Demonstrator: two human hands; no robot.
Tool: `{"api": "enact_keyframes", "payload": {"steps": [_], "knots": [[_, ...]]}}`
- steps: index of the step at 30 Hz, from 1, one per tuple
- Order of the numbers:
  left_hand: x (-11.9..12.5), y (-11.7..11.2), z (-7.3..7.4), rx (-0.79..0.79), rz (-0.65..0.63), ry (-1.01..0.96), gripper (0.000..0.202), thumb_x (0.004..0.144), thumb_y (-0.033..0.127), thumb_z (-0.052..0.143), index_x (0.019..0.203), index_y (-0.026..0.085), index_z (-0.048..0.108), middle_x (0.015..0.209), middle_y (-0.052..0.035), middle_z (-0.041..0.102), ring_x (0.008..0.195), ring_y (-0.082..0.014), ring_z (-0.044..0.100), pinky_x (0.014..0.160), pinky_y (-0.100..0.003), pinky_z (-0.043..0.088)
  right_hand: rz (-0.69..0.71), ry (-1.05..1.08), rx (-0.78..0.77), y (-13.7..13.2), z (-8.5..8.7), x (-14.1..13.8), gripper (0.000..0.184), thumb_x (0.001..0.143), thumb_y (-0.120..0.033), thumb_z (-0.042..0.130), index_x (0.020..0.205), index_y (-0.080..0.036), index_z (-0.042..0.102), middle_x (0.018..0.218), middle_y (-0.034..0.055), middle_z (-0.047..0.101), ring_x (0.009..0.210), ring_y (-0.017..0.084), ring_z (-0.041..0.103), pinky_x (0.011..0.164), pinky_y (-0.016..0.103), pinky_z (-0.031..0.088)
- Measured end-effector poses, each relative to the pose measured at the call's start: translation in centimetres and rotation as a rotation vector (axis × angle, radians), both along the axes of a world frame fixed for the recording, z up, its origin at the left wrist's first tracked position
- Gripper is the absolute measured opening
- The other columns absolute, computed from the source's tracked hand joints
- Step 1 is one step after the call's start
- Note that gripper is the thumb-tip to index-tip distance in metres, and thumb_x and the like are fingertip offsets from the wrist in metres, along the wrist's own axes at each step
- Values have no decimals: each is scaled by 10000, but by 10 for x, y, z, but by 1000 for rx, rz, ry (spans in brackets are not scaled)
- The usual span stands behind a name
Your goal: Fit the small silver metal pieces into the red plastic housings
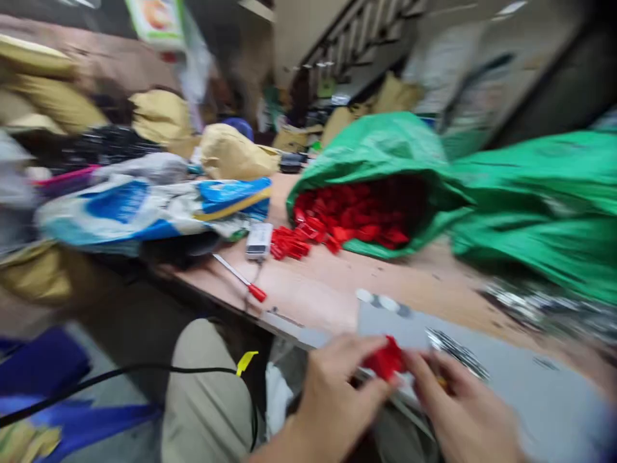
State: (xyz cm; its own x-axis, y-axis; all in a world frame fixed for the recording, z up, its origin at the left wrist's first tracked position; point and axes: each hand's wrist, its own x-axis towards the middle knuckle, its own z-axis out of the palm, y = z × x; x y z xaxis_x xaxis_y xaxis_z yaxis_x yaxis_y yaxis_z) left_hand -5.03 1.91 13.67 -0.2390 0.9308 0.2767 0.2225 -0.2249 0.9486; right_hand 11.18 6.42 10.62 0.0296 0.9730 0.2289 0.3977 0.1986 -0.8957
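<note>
At five o'clock, the left hand (335,389) pinches a red plastic piece (388,359), maybe to steady it. The right hand (465,399) curls close; blur hides its grip. At two o'clock, a green sack (390,141) lies open, probably for easy reaching.

No text, label or number is legible.

Here's the pale worktop (308,289), a green sack (385,145) gaping towards the near edge, loose red pieces (290,244) at its mouth beside a white box (259,241); a red-handled tool (253,290) lies by that edge, grey sheet (520,386) further right, shiny metal parts (544,308) before a second green sack (540,193).
</note>
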Motion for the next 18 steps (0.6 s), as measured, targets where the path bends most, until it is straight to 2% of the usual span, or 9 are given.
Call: {"api": "enact_keyframes", "payload": {"steps": [1, 3, 6, 10, 13, 18], "knots": [[-1, 0, -1, 72, 38, 37, 363, 792, 205, 781, 1148, 257, 736, 1053, -68, 766, 954, -229, 716, 893, -356, 596, -5, 24, -84, -5, 11, -3, 299, 804, -485, 746, 782, -191, 696, 631, 14, 610, 529, 155, 531, 467, 251, 422], [-4, 1, -3, 132, 14, 100, 359, 820, 143, 744, 1164, 243, 722, 1051, -53, 766, 947, -193, 719, 860, -301, 600, 29, 121, -185, -6, 29, -11, 371, 819, -535, 699, 679, -195, 648, 506, -26, 482, 451, 127, 428, 418, 242, 341], [-5, 2, -3, 191, 6, 178, 353, 825, 118, 738, 1165, 212, 711, 1044, -49, 763, 935, -171, 722, 839, -265, 607, 34, 193, -212, -3, 41, -19, 415, 824, -566, 680, 658, -191, 612, 521, -34, 471, 443, 104, 370, 416, 236, 304], [-1, 0, -1, 246, 2, 260, 348, 836, 123, 732, 1173, 206, 702, 1045, -55, 763, 932, -177, 729, 824, -267, 616, 23, 158, -178, -8, 41, -15, 418, 838, -566, 668, 675, -183, 624, 573, -8, 549, 473, 110, 401, 440, 237, 338], [2, 0, -2, 268, 4, 308, 351, 848, 128, 722, 1187, 215, 697, 1037, -57, 765, 922, -184, 735, 831, -277, 614, 27, 111, -138, -11, 39, -13, 362, 849, -518, 678, 715, -182, 650, 610, 1, 589, 527, 129, 482, 494, 235, 399], [4, 0, -6, 273, -19, 362, 362, 870, 125, 699, 1221, 212, 677, 1058, -58, 757, 952, -178, 728, 883, -268, 590, -8, -7, -72, -12, 36, -13, 302, 894, -451, 643, 743, -189, 653, 627, -4, 589, 566, 136, 517, 536, 233, 415]]}}
